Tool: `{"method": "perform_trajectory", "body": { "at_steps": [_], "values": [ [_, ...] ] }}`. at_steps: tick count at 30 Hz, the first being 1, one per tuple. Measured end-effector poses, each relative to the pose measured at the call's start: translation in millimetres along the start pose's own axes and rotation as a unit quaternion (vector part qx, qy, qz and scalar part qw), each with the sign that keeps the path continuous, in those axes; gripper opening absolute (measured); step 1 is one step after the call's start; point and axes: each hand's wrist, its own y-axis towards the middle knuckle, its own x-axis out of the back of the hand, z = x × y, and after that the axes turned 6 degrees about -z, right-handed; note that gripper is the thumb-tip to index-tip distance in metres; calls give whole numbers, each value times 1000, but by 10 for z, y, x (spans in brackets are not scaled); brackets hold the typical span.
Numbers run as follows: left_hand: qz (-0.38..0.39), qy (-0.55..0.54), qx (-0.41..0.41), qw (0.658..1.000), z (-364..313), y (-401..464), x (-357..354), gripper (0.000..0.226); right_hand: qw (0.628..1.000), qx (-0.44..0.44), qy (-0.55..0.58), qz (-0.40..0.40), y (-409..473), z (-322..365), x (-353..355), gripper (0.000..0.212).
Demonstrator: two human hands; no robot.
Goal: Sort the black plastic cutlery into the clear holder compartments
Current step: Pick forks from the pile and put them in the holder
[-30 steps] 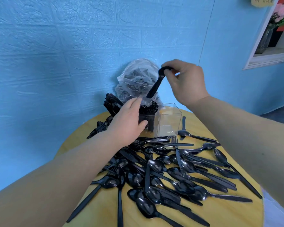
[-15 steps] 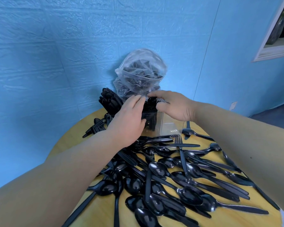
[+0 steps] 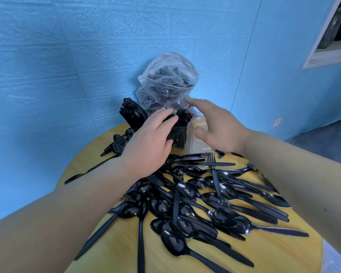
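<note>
The tabletop (image 3: 264,259) is round, of smooth yellow wood with a faint grain. On it lies a big loose heap of black plastic cutlery (image 3: 201,198), glossy and thin: mostly spoons with oval bowls and long flat handles, and at least one fork (image 3: 213,166) whose tines point toward the holder. The clear holder (image 3: 193,138) is a box of transparent hard plastic with straight walls, standing at the far side of the tabletop. Its middle compartment is full of upright black pieces (image 3: 182,115), and another bunch of spoons (image 3: 132,112) stands at the left, leaning outward. The right compartment looks almost empty.

The left hand (image 3: 152,142) rests against the front left of the holder, fingers nearly straight and touching the tops of the upright pieces; it grasps nothing. The right hand (image 3: 219,129) is released too, fingers spread, in front of the right compartment and just beside its wall; whether it touches the wall I cannot tell.

Behind the holder a crumpled transparent plastic bag (image 3: 167,79) with more dark cutlery stands against the blue textured wall (image 3: 67,66). The holder's left wall is hidden by the left hand, and the dividers are hard to make out. The tabletop's near edge is cut off by the frame.
</note>
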Motion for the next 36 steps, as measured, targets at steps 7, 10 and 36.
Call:
{"method": "perform_trajectory", "body": {
  "at_steps": [7, 10, 36],
  "values": [
    [-4, 14, -21, 1000, -119, -201, -36, 29, 989, -136, -10, -59, -531, -216, -50, 8],
    [-8, 18, -24, 1000, -163, -211, -74, 31, 985, -159, -68, -4, -678, -306, -181, 16],
    [201, 30, 79, 976, -179, -306, -252, 35, 940, -318, -92, 78, -681, -199, -315, 36]
  ]
}}
